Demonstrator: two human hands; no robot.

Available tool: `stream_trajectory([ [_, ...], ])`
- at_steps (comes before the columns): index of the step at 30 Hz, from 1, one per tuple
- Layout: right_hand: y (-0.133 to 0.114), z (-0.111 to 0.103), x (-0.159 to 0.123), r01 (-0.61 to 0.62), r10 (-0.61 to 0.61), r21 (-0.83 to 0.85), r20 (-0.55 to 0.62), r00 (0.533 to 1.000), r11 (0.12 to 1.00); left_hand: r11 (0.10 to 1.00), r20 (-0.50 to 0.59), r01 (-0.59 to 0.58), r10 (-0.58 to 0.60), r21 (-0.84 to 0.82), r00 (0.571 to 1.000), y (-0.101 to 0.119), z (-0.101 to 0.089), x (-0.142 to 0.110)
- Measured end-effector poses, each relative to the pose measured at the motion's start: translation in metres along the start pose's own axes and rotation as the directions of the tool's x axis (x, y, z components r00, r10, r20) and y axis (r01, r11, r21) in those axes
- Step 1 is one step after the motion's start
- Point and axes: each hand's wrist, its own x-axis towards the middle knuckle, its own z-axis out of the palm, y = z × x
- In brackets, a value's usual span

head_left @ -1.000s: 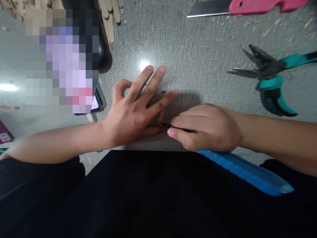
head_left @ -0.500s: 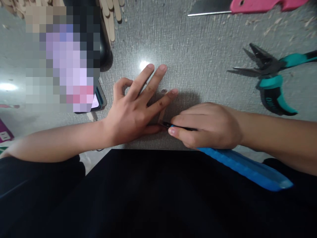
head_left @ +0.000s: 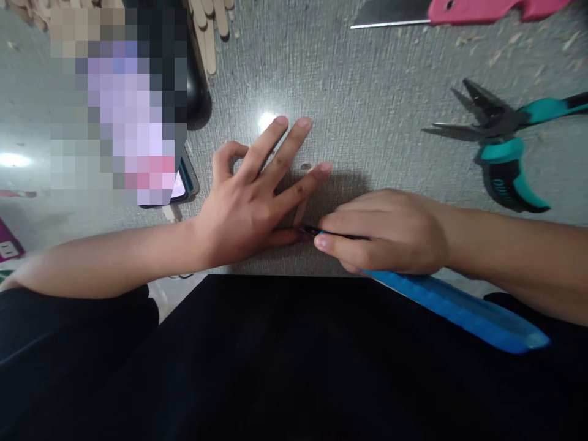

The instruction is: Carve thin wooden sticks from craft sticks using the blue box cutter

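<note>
My left hand [head_left: 250, 202] lies flat on the grey table [head_left: 358, 92] with fingers spread, pressing down a thin wooden stick [head_left: 301, 211] of which only a short piece shows between the fingers. My right hand [head_left: 386, 233] is closed round a blue-handled craft knife [head_left: 459, 309]; its dark blade tip [head_left: 307, 231] touches the stick right beside my left little finger. The long blue handle sticks out behind the hand toward the lower right.
Teal-handled pliers [head_left: 500, 144] lie open at the right. A pink-handled blade [head_left: 459, 11] lies along the top edge. Several wooden sticks [head_left: 209, 30] are piled at top centre beside a dark round object [head_left: 197, 92]. A phone [head_left: 184, 184] lies left of my hand.
Almost nothing has moved; both hands hold their places, with the knife tip staying on the stick and only a slight shift of the view.
</note>
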Motion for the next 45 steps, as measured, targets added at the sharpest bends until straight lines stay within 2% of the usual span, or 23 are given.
stream_trajectory([
  [3, 0.001, 0.002, -0.001, 0.039, -0.040, -0.055, -0.018, 0.999, 0.998, 1.000, -0.009, -0.014, 0.014, 0.005, 1.000, 0.000, 0.001, 0.000],
  [8, -0.003, -0.001, -0.001, -0.015, 0.015, -0.083, 0.010, 1.000, 0.996, 1.000, -0.013, -0.003, 0.003, 0.020, 1.000, 0.001, -0.002, -0.001],
  [11, -0.004, -0.003, 0.000, -0.034, 0.037, -0.070, 0.045, 0.998, 0.997, 0.999, 0.005, 0.029, -0.029, -0.025, 1.000, 0.001, -0.003, -0.001],
  [16, -0.002, -0.002, 0.000, -0.006, 0.006, -0.069, -0.005, 1.000, 0.998, 0.998, 0.006, 0.047, -0.046, -0.052, 0.999, 0.002, -0.003, -0.001],
  [22, -0.002, -0.004, 0.001, -0.014, 0.015, -0.050, 0.024, 1.000, 0.999, 0.999, 0.002, 0.039, -0.039, -0.038, 0.999, 0.001, -0.001, -0.001],
  [27, -0.001, -0.002, 0.005, -0.092, 0.093, 0.128, -0.004, 0.996, 0.987, 0.998, -0.010, 0.038, -0.039, -0.044, 0.999, 0.000, 0.001, -0.002],
  [31, 0.000, 0.001, 0.005, -0.077, 0.120, 0.319, -0.117, 0.986, 0.945, 1.000, -0.025, 0.009, -0.009, -0.011, 1.000, 0.002, 0.000, 0.000],
  [32, -0.001, 0.000, 0.005, -0.094, 0.143, 0.364, -0.112, 0.983, 0.927, 1.000, -0.025, -0.001, 0.001, 0.001, 1.000, 0.002, -0.001, 0.000],
  [36, -0.003, -0.004, 0.007, -0.307, 0.300, 0.405, 0.084, 0.950, 0.861, 0.999, 0.002, 0.003, -0.003, -0.046, 1.000, 0.005, -0.005, 0.001],
  [40, -0.004, -0.009, 0.010, -0.293, 0.268, 0.380, 0.117, 0.956, 0.877, 0.992, 0.001, 0.027, -0.027, -0.119, 1.000, 0.006, -0.007, 0.002],
  [45, -0.006, -0.009, 0.011, -0.275, 0.258, 0.285, 0.098, 0.961, 0.918, 0.999, -0.001, 0.008, -0.008, -0.044, 1.000, 0.006, -0.007, 0.003],
])
